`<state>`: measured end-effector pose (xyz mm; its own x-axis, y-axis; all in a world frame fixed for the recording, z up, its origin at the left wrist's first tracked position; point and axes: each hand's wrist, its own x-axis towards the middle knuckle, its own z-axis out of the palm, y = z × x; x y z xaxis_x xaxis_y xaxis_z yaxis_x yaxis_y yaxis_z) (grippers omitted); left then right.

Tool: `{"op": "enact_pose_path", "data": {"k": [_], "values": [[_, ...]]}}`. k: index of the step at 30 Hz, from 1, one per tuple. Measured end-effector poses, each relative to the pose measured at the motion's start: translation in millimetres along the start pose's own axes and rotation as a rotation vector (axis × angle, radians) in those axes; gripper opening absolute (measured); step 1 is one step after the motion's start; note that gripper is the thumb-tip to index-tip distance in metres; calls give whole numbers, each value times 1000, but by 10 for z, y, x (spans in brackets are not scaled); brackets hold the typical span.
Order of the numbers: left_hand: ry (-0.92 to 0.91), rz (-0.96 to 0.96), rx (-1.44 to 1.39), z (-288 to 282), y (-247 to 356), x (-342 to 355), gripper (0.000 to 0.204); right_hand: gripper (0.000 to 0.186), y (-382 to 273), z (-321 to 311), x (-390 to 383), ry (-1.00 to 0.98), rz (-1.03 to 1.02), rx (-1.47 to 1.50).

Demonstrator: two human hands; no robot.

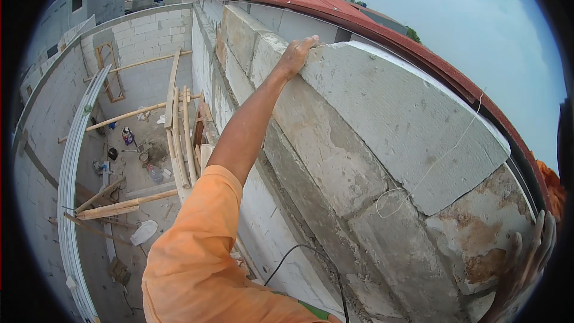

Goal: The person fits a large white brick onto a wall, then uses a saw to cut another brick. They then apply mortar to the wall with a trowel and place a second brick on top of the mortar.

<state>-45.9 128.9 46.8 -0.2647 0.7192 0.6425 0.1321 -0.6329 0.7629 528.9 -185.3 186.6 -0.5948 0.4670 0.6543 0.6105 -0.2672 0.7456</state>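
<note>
Orange cloth sleeve (197, 227) is filling my near view. Beyond, my left hand (295, 57) is resting bent fingers at the upper left corner of the pale-grey rectangular concrete block (412, 122); I cannot tell whether they're grasping it. My right hand (526, 265) is spreading its fingers, apparently empty. The block is lying atop the rough grey masonry wall (323, 143); uneven support could be tipping it, or the thin white string (410, 194) snagging.
</note>
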Motion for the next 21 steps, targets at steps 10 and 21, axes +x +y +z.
{"op": "enact_pose_path", "data": {"k": [10,21], "values": [[47,59,18,16,13,-13,54,55,-155,127,-61,-16,76,13],[97,39,-6,57,-12,-14,51,55,-244,68,-15,107,76,-28]]}}
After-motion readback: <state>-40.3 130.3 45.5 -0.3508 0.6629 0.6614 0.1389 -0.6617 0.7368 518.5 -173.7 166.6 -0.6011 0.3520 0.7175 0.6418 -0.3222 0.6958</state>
